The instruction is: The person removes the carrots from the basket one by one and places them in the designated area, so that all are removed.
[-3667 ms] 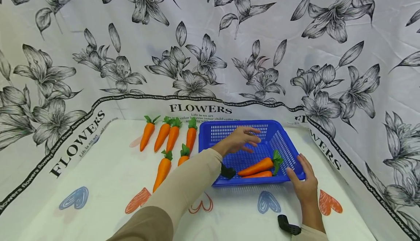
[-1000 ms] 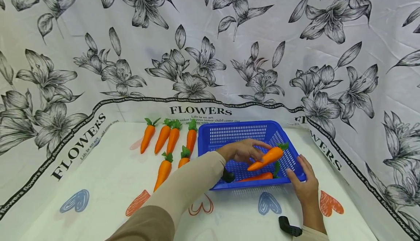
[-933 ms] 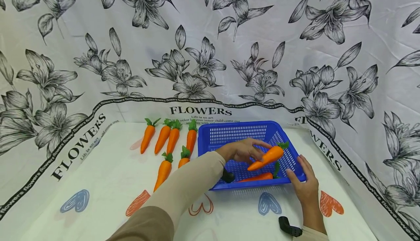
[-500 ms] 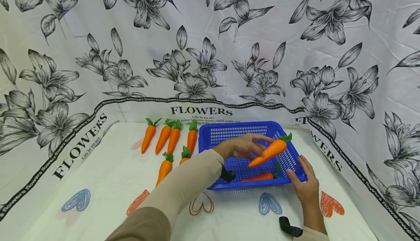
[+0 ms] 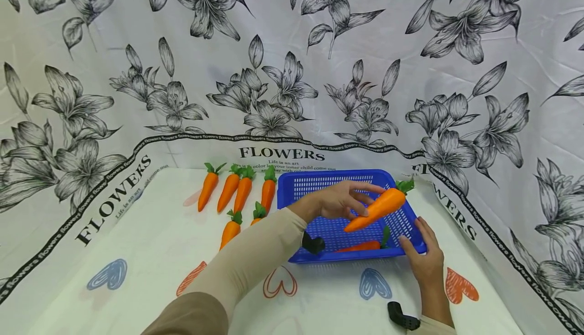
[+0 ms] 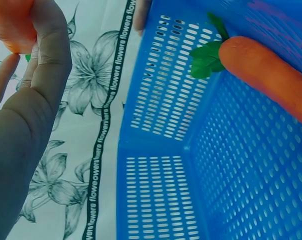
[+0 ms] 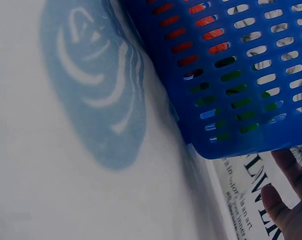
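Over the blue plastic basket (image 5: 337,260), my left hand (image 5: 337,200) pinches a bright orange carrot (image 5: 380,207) by its side. Its green leaves point to the back right and its tip towards the near left. Beneath it, a second carrot (image 6: 263,67) lies in the basket along the near wall, leaves to the right. At the basket's right side, my right hand (image 5: 424,254) holds the rim, with the thumb over the edge and fingers outside. In the right wrist view only part of that hand shows, beside the basket's lower corner.
Left of the basket, several carrots (image 5: 208,189) lie on the white cloth, partly behind the left sleeve (image 5: 251,254). Flower-printed fabric (image 5: 283,86) hangs behind and at both sides. A black wrist device (image 5: 402,317) sits at the right wrist.
Earlier the left hand was free above two carrots in the basket. It has since taken one and lifted it up and rightward. The right hand has stayed at the rim.
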